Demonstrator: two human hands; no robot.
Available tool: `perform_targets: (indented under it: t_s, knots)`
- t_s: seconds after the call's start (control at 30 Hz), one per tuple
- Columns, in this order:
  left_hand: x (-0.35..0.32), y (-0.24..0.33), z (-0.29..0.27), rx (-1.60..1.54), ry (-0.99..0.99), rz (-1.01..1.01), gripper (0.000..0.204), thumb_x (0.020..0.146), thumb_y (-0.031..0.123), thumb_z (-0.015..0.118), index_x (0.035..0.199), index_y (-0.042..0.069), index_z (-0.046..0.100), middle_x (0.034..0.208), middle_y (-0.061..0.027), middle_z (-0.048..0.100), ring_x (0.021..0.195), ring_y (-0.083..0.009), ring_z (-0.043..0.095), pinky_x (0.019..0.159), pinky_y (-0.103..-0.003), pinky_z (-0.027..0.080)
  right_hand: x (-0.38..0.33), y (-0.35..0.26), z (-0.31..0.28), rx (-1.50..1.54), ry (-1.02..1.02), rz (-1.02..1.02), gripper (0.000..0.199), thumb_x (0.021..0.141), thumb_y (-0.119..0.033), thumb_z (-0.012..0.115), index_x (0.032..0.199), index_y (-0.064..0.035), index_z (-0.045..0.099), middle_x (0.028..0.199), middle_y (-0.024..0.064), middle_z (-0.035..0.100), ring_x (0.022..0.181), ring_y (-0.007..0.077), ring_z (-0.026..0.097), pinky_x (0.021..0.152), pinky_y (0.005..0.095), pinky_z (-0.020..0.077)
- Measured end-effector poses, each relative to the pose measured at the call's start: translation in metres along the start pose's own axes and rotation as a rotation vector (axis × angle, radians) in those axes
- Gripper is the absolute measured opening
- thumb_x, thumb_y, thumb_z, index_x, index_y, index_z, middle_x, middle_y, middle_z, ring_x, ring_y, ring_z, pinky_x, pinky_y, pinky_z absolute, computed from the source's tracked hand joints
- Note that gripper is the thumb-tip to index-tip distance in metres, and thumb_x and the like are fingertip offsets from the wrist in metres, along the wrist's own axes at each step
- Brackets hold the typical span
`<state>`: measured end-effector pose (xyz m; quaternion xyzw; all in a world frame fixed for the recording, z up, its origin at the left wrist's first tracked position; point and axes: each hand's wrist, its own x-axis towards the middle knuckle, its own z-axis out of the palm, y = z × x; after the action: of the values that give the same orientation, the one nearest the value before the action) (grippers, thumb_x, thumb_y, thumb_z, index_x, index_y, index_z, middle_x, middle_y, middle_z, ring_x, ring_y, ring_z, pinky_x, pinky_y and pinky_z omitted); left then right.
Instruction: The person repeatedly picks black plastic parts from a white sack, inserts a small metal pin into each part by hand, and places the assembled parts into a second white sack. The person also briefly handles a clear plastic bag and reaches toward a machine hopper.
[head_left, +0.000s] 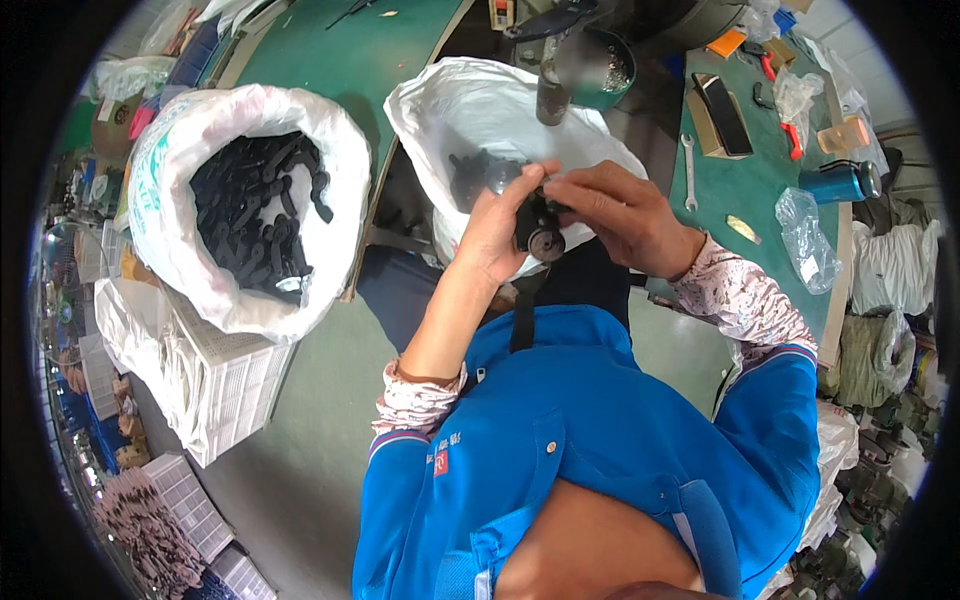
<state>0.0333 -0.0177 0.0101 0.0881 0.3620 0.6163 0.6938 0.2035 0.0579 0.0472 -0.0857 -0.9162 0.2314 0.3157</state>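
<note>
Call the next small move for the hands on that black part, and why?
Probably seat the pieces together with a small press or twist. Both the left hand and the right hand grip one small black part between them, raised over the open white bag that has a few black parts in it.

The hands (pixel 570 215) hide most of the small black part (pixel 540 235).

Both forearms are rising from the lower edge, elbows bent, sleeves pushed up. Left hand (pixel 492 232) is cupping upward, fingers curled shut. Right hand (pixel 618 212) is reaching in from the right, fingertips pinching, touching the left hand's fingertips.
</note>
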Motion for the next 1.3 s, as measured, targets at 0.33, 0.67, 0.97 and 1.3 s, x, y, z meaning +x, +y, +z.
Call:
perform_targets:
  t_s: [0.33, 0.67, 0.97, 1.3]
  knots:
    - [0.006, 0.008, -0.02, -0.2, -0.14, 0.054, 0.044, 0.079, -0.004, 0.053, 0.121, -0.002, 0.042, 0.101, -0.0178, 0.058, 0.097, -0.0318, 0.061, 0.096, -0.047, 0.048, 0.08, 0.037, -0.058, 0.412, 0.263, 0.482, 0.037, 0.093, -0.013, 0.057, 0.128, -0.0014, 0.054, 0.08, 0.0033, 0.062, 0.066, 0.0071, 0.061, 0.058, 0.019, 0.0437]
    - [0.005, 0.018, -0.016, -0.264, -0.075, 0.287, 0.051, 0.081, -0.011, 0.054, 0.128, -0.005, 0.034, 0.129, -0.0295, 0.041, 0.122, -0.0383, 0.048, 0.106, -0.047, 0.042, 0.086, 0.044, -0.048, 0.726, 0.134, 0.831, 0.046, 0.095, -0.022, 0.055, 0.135, -0.0017, 0.044, 0.09, 0.0074, 0.067, 0.051, 0.0073, 0.055, 0.042, 0.0188, 0.0413]
    - [0.006, 0.005, -0.011, -0.223, -0.167, 0.064, 0.047, 0.086, 0.001, 0.056, 0.129, -0.003, 0.038, 0.123, -0.0272, 0.053, 0.115, -0.0357, 0.054, 0.101, -0.043, 0.044, -0.001, 0.012, 0.006, 0.113, 0.0, 0.158, 0.03, 0.081, 0.006, 0.063, 0.109, -0.0059, 0.061, 0.122, 0.0146, 0.055, 0.104, 0.0241, 0.058, 0.082, 0.0314, 0.0509]
    - [0.001, -0.004, 0.0, 0.511, -0.055, 0.408, 0.015, 0.08, 0.001, 0.071, 0.087, -0.003, 0.058, 0.063, -0.0041, 0.058, 0.052, -0.0105, 0.058, 0.047, -0.025, 0.047, 0.025, -0.015, -0.026, 0.55, 0.031, 0.653, 0.029, 0.099, -0.009, 0.042, 0.126, -0.0077, 0.052, 0.083, 0.0032, 0.055, 0.074, 0.0108, 0.053, 0.068, 0.0262, 0.0445]
